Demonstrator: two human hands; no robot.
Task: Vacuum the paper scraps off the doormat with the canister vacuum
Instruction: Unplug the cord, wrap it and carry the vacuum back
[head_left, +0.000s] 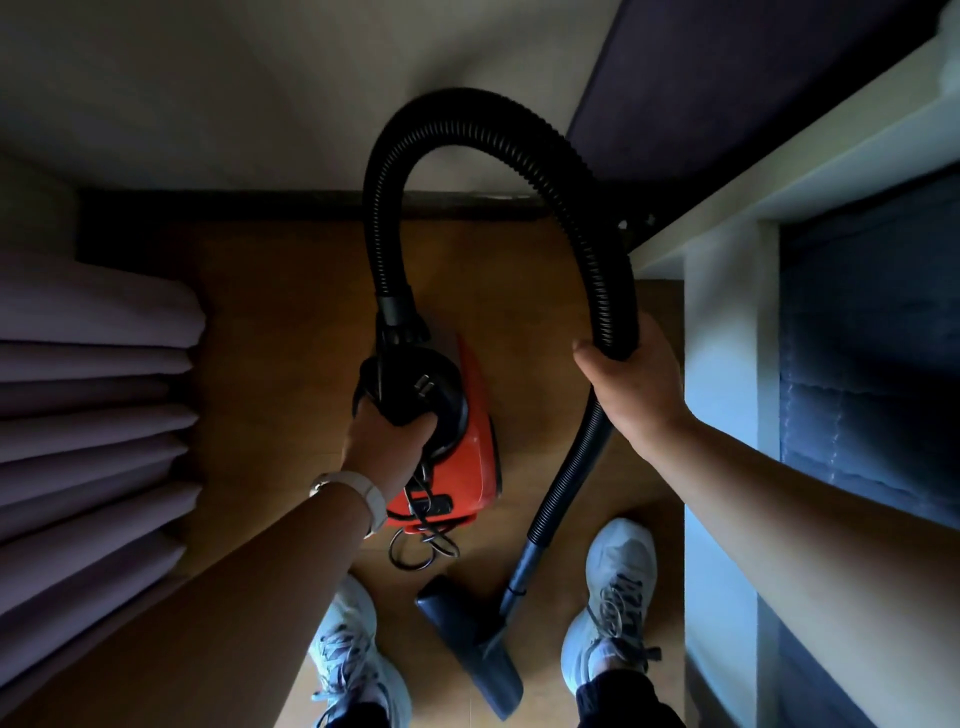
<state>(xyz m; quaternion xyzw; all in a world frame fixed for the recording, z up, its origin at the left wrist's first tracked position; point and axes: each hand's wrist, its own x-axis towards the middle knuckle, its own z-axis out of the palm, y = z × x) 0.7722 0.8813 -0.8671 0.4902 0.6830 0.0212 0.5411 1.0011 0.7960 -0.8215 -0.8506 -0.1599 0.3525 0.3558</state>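
One long black hose (415, 150) arches above the orange canister vacuum (470, 447). The right hand (631, 384) is wrapped around the hose, to the right of the canister. The left hand (387, 441) grips the black carry handle on top of the canister. Below the canister, the grey nozzle (467, 639) hangs between two shoes (618, 587) and could catch a foot. A loose cord (415, 551) loops just below the canister and may snag or trip the person. Neither doormat nor paper scraps are in view. Dim light hides whether the canister is touching the wooden floor (291, 312).
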